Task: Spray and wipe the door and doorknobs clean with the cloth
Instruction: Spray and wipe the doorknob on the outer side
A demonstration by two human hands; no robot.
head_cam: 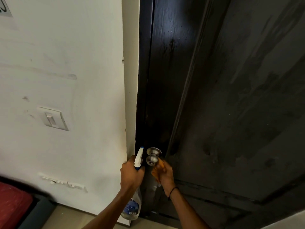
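Here, 2 hands are seen at a dark door (231,96). A spray bottle (137,160) is gripped around its neck by the left hand (131,175), nozzle up and bottle body hanging below the fist. An orange cloth (159,169) is bunched and pinched in the right hand's (165,175) curled fingers. The silver doorknob (151,158) sits between the 2 grips, just above both, the cloth touching its right side. For a good wipe, the cloth is probably best wrapped fully around the knob and twisted, its neck included.
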